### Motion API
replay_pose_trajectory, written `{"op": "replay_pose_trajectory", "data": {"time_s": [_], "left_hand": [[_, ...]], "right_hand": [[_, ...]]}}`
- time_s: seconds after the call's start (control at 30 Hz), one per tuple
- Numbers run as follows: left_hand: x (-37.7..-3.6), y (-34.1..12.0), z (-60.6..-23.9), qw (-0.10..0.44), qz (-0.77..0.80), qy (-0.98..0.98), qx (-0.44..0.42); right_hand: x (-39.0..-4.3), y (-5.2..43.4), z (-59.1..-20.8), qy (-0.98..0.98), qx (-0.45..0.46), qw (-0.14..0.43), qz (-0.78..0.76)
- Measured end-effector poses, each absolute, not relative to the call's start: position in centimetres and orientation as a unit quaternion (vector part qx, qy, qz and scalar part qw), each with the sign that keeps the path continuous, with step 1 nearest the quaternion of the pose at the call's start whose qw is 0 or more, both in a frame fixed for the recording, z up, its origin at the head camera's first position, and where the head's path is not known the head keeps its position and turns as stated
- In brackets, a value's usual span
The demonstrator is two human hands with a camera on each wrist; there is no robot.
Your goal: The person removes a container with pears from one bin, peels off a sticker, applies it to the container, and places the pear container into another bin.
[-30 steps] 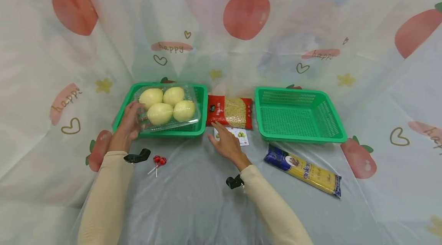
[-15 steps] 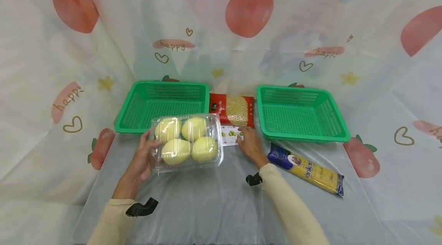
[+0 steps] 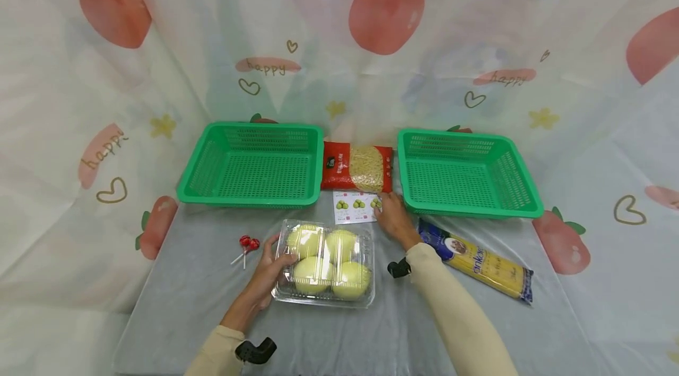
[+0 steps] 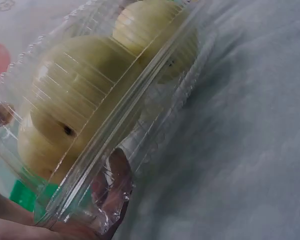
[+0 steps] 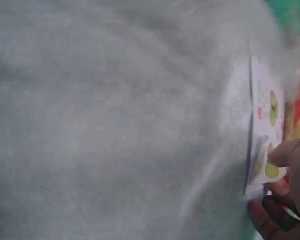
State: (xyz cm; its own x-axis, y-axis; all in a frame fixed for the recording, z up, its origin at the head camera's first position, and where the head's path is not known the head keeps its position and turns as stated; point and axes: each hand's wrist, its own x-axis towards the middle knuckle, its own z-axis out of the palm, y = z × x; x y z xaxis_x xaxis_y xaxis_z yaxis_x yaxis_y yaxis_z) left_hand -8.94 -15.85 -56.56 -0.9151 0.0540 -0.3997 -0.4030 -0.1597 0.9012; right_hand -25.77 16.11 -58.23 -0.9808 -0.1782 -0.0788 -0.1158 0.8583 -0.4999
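My left hand (image 3: 265, 276) grips the left side of a clear plastic clamshell box (image 3: 325, 299), thumb over its lid, above the front middle of the table. Several pale yellow fruits (image 4: 85, 95) show through the ribbed lid, and my fingers curl beneath the box's edge in the left wrist view. Farther back, my right hand (image 3: 395, 220) is at the right end of a white sticker sheet (image 3: 350, 206) printed with green fruit. In the right wrist view, thumb and finger pinch a sticker (image 5: 266, 167) whose edge stands up from the sheet.
Behind the sheet lies a red bag of pasta (image 3: 366, 168), between a left green basket (image 3: 249, 202) and a right green basket (image 3: 472, 211). A blue and yellow spaghetti packet (image 3: 477, 261) lies front right. Red lollipops (image 3: 246, 245) are left of the box.
My left hand has brought the fruit box out from over the left basket, toward me and rightward. My right hand has moved right along the sheet to its end and pinched a sticker.
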Motion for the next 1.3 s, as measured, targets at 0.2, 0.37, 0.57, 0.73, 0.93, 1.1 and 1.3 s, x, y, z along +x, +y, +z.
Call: {"op": "replay_pose_trajectory", "data": {"time_s": [0.2, 0.37, 0.57, 0.73, 0.93, 1.1, 1.3], "left_hand": [[-9.5, -14.5, -57.4, 0.152, 0.739, 0.639, -0.151], [-10.2, -13.9, -57.1, 0.168, 0.683, 0.696, -0.142], [-10.8, -14.0, -56.5, 0.191, 0.588, 0.78, -0.101], [-11.3, -13.9, -55.9, 0.148, 0.513, 0.843, -0.066], [-11.5, -13.5, -56.1, 0.108, 0.51, 0.852, -0.048], [-12.0, -12.4, -56.4, 0.022, 0.531, 0.847, -0.019], [-12.8, -10.9, -55.9, -0.018, 0.551, 0.834, 0.013]], "right_hand": [[-25.9, 16.1, -58.2, 0.95, -0.096, 0.065, -0.289], [-25.8, 16.2, -57.9, 0.945, -0.073, 0.078, -0.308], [-25.9, 16.6, -57.5, 0.943, -0.081, 0.092, -0.308], [-25.5, 16.2, -56.9, 0.943, -0.101, 0.074, -0.307], [-24.1, 15.9, -55.1, 0.94, -0.13, 0.026, -0.315], [-22.2, 15.9, -52.2, 0.915, -0.124, -0.002, -0.383], [-19.1, 14.0, -50.7, 0.881, -0.223, 0.002, -0.417]]}}
